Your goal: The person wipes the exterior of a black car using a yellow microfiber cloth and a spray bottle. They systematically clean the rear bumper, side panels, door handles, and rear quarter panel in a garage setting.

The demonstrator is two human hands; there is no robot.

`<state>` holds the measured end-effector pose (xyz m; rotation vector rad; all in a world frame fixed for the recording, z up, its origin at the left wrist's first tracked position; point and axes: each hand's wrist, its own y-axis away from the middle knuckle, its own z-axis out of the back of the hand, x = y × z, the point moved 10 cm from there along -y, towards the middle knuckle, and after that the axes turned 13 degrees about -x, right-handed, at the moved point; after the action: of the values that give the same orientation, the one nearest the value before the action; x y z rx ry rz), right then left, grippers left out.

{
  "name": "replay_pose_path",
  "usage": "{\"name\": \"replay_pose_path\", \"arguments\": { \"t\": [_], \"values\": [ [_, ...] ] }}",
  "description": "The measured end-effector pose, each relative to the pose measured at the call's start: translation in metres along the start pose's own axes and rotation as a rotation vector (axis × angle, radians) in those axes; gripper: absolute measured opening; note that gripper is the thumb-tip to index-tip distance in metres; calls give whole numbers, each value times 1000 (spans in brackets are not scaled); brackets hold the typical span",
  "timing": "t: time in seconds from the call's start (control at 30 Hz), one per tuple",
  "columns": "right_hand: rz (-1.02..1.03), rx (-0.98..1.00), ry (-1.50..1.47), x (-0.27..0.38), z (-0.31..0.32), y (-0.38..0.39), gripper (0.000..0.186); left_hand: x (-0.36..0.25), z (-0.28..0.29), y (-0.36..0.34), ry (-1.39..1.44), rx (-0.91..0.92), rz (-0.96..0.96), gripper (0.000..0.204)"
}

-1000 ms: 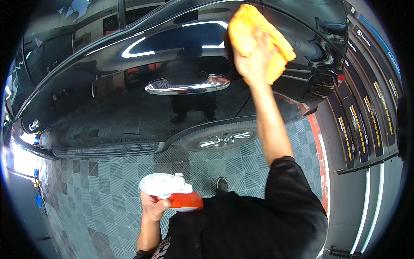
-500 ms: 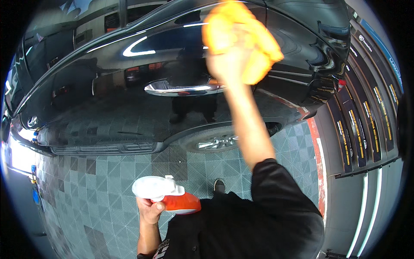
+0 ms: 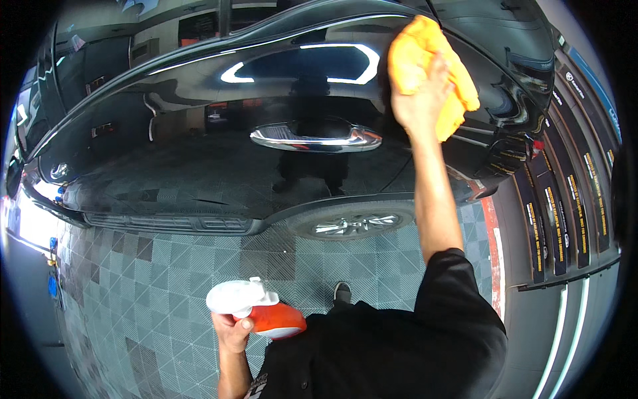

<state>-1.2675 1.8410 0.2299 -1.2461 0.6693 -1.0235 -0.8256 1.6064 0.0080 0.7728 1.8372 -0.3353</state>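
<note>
A bright orange cloth (image 3: 425, 63) lies bunched against the glossy black car panel (image 3: 199, 123), right of the chrome door handle (image 3: 312, 138). My right hand (image 3: 422, 100) holds it there, with fingers spread over the cloth and my arm stretched far forward. Low in front of my body, my left hand (image 3: 231, 330) is closed around the neck of a spray bottle (image 3: 276, 320). The bottle is red-orange with a white spray head, and it is tilted onto its side. Some of my left fingers are hidden beneath the spray head.
The car's rear wheel (image 3: 355, 225) is below the handle. Grey patterned floor tiles (image 3: 179, 279) run between me and the car, with a red and white strip (image 3: 492, 246) at their right. Black boxes with yellow print (image 3: 555, 199) stand on a shelf along the right wall.
My right hand and the orange cloth have moved right along the panel and slightly nearer, uncovering the whole door handle. The spray bottle stays in my left hand in nearly the same spot.
</note>
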Motion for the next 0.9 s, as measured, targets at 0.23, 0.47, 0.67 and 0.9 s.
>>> {"name": "replay_pose_path", "arguments": {
  "t": [0.23, 0.47, 0.67, 0.9],
  "values": [
    [487, 296, -769, 335, -15, 75, 69, -6, 18, -2, -11, -30, -52, 93],
    [296, 252, -627, 204, -10, 29, 61, 6, -39, -3, -66, 92, -8, 86],
    [145, 44, 306, -84, 23, -3, 82, 12, -85, 2, -40, 210, 7, 77],
    [204, 107, -367, 136, 6, 50, 62, 12, -86, 1, -65, 200, 2, 74]
  ]
}}
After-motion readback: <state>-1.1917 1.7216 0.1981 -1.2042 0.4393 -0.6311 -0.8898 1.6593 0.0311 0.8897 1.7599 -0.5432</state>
